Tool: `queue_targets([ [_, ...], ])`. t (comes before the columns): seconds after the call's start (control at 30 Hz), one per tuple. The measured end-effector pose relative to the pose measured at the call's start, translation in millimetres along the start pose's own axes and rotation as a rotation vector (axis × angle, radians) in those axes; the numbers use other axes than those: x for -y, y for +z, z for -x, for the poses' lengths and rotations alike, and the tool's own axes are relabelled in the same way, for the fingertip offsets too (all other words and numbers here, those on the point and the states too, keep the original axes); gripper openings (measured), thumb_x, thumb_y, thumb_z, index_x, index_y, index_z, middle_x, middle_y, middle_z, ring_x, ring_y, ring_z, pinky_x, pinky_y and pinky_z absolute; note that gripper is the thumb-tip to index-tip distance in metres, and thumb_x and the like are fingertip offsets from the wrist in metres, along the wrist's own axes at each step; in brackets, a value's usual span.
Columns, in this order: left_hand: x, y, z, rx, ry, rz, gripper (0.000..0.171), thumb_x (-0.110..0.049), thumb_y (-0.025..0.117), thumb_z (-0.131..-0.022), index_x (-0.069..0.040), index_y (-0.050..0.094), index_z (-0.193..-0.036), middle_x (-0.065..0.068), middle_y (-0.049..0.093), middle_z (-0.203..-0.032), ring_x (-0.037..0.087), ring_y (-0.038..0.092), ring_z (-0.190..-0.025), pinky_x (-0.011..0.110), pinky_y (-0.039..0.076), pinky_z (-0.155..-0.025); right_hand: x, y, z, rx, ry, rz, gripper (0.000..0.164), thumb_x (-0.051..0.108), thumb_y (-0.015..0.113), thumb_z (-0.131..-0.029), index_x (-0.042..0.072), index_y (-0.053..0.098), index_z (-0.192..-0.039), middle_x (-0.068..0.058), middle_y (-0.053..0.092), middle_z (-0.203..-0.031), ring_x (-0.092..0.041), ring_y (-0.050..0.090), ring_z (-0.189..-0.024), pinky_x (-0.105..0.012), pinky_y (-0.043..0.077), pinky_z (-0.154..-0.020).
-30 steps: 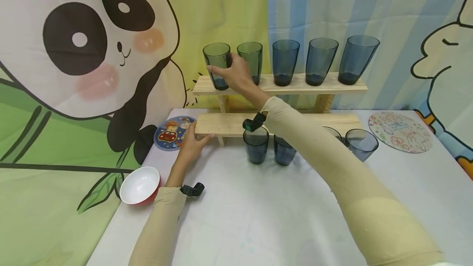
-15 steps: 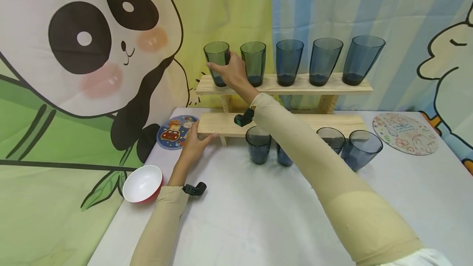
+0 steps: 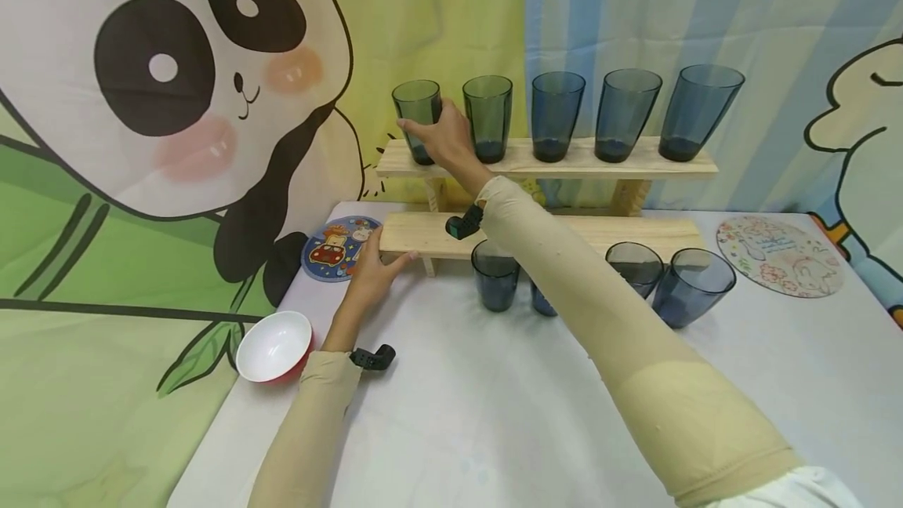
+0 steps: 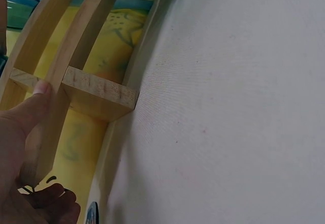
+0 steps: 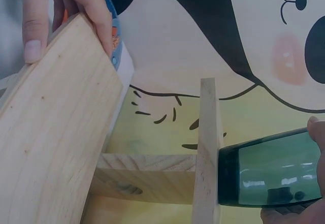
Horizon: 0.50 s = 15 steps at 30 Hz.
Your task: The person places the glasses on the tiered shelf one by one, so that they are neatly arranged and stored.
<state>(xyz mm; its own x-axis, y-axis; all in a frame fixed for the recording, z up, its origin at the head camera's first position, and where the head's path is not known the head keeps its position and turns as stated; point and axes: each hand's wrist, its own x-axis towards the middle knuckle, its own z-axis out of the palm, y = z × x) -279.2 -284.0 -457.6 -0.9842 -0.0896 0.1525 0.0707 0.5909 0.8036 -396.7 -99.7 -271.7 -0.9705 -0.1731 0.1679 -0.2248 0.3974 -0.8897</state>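
Note:
My right hand (image 3: 447,136) holds the leftmost tinted drinking glass (image 3: 416,112) on the upper board of a two-tier wooden shelf (image 3: 423,234). In the right wrist view that glass (image 5: 274,170) has its dark base against the upper board. Fingers and thumb lie on opposite sides of it. My left hand (image 3: 370,277) grips the left end of the lower board, with the thumb on its front edge. In the left wrist view the thumb of the left hand (image 4: 20,127) presses the wood, and the other fingers curl round the board's end.
Several more glasses (image 3: 557,116) stand in a row along the upper board. Further glasses (image 3: 496,277) stand on the white table before the shelf, partly behind my right sleeve. A blue round mat (image 3: 328,249), a pale round mat (image 3: 779,257) and a red-and-white bowl (image 3: 273,347) lie around.
The head view has shifted slightly. My right forearm has moved a little left across the front glasses. Both hands keep their holds, and the held glass stays at the board's left end.

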Motion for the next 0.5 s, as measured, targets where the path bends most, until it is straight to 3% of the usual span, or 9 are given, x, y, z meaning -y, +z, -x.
queue_targets([
  [0.27, -0.2, 3.2, -1.5, 0.018, -0.017, -0.018, 0.101, -0.048, 0.078, -0.095, -0.004, 0.021, -0.166, 0.026, 0.030, -0.167, 0.042, 0.027, -0.157, 0.058, 0.022, -0.129, -5, -7, 10, 0.023, 0.005, 0.027, 0.106, 0.057, 0.074, -0.095, 0.009, 0.015, -0.170, -0.006, 0.024, -0.175, -0.022, 0.029, -0.160, -0.037, 0.033, -0.127],
  [0.5, 0.5, 0.6, -1.5, 0.018, -0.020, -0.028, 0.101, -0.049, 0.076, -0.096, -0.004, 0.019, -0.167, 0.026, 0.029, -0.167, 0.043, 0.025, -0.158, 0.058, 0.022, -0.129, 0, -15, 42, 0.139, -0.031, 0.115, 0.111, 0.055, 0.072, -0.097, 0.005, 0.005, -0.169, -0.010, 0.016, -0.177, -0.024, 0.024, -0.161, -0.038, 0.032, -0.127],
])
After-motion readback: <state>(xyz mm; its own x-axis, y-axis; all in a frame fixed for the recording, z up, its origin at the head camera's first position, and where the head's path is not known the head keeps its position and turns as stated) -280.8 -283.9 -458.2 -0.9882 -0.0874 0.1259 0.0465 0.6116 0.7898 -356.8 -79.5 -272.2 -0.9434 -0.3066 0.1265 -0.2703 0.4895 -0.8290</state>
